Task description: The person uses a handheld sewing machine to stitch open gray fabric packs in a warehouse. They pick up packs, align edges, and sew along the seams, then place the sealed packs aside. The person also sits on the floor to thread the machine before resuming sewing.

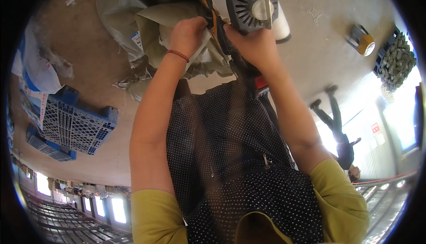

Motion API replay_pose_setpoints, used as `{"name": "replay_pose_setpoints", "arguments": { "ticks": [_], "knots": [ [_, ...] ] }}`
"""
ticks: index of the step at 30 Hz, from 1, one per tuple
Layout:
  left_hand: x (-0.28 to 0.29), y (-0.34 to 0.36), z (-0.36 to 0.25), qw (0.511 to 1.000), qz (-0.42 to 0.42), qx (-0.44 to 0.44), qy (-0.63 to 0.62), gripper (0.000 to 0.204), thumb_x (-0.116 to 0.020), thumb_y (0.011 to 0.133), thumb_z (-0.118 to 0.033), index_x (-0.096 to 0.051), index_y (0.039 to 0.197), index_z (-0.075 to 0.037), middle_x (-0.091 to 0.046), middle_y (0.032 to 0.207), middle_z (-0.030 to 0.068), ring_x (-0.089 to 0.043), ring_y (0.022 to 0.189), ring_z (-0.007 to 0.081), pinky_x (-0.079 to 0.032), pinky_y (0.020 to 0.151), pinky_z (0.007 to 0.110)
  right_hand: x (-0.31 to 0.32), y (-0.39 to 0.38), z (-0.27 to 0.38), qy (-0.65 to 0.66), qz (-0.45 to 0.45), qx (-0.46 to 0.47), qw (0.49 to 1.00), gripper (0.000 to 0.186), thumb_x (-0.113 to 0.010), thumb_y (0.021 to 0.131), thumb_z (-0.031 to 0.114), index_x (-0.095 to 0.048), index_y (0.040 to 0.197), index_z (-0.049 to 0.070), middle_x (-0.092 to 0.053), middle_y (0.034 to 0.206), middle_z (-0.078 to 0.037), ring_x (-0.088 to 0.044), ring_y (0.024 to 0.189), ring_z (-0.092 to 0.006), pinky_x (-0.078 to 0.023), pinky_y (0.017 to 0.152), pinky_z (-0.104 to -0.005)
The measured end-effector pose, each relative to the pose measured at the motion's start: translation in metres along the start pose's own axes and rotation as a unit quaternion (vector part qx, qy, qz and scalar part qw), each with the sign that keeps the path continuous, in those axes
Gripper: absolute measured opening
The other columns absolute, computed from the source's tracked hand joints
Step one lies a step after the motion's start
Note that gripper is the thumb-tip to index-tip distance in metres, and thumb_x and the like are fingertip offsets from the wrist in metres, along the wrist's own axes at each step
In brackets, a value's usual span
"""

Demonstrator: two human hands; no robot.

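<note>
A handheld bag sewing machine (242,11), black and orange with a round vented housing, is at the top middle. A white thread cone (282,24) sits on its right side. My right hand (255,44) is closed round the machine's handle, its fingers partly hidden beneath the housing. Beside the machine's left edge, my left hand (188,33) is closed at the edge of a grey-green woven sack (155,20); its fingertips are mostly out of sight. The sack hangs in folds below and left of the machine.
Blue plastic pallets (80,122) lie at the left, beside white and blue sacks (37,68). A yellow stool-like object (364,44) stands on the floor at the right, near a pallet heaped with dark green bundles (396,62). Another person (339,128) walks at the far right.
</note>
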State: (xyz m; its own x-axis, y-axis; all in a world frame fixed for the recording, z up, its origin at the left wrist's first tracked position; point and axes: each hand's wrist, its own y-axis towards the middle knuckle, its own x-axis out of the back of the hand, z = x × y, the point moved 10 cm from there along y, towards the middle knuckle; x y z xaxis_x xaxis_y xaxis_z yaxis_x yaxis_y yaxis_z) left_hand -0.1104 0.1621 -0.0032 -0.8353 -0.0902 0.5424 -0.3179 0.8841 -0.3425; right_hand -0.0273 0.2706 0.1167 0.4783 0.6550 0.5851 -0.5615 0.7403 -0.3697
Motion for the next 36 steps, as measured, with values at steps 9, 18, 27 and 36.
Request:
{"name": "replay_pose_setpoints", "arguments": {
  "ticks": [9,18,27,36],
  "knots": [
    [-0.001,0.03,-0.009,0.998,-0.064,0.003,-0.008,0.01,-0.06,0.072,-0.014,-0.064,0.079,-0.009,-0.063,0.078,0.009,-0.06,0.074,0.03,-0.048,0.067,0.038,-0.014,0.017,0.003,0.007,0.014,0.002,1.0,0.029,-0.069,0.074,0.024,-0.061,0.065,-0.003,-0.059,0.055,-0.006,-0.056,0.049,-0.013,-0.045,0.049,-0.027],
    [0.0,0.038,0.033,0.979,0.066,0.065,-0.179,0.036,-0.064,0.073,-0.029,-0.061,0.103,-0.01,-0.063,0.094,0.0127,-0.059,0.091,0.0285,-0.045,0.08,0.036,-0.041,0.009,-0.031,-0.028,0.035,-0.11,0.993,0.026,-0.066,0.073,0.022,-0.061,0.067,-0.003,-0.057,0.052,-0.009,-0.056,0.046,-0.0181,-0.044,0.048,-0.0289],
    [0.047,-0.037,0.098,0.99,0.107,0.028,0.082,0.048,-0.066,0.07,-0.013,-0.053,0.116,-0.013,-0.056,0.107,0.0089,-0.048,0.106,0.029,-0.041,0.086,0.041,-0.075,-0.005,-0.013,-0.04,0.038,-0.157,0.986,0.024,-0.066,0.075,0.02,-0.062,0.07,-0.003,-0.059,0.055,-0.006,-0.056,0.05,-0.0113,-0.044,0.05,-0.0257],
    [0.044,-0.052,0.094,0.992,0.002,-0.02,-0.128,0.021,-0.055,0.069,0.004,-0.062,0.088,-0.004,-0.055,0.088,0.0099,-0.055,0.085,0.0277,-0.045,0.074,0.032,-0.12,-0.017,-0.015,0.091,0.074,-0.199,0.973,0.007,-0.06,0.077,0.005,-0.056,0.075,-0.001,-0.055,0.056,-0.001,-0.052,0.05,-0.0097,-0.04,0.049,-0.0236]
  ]
}}
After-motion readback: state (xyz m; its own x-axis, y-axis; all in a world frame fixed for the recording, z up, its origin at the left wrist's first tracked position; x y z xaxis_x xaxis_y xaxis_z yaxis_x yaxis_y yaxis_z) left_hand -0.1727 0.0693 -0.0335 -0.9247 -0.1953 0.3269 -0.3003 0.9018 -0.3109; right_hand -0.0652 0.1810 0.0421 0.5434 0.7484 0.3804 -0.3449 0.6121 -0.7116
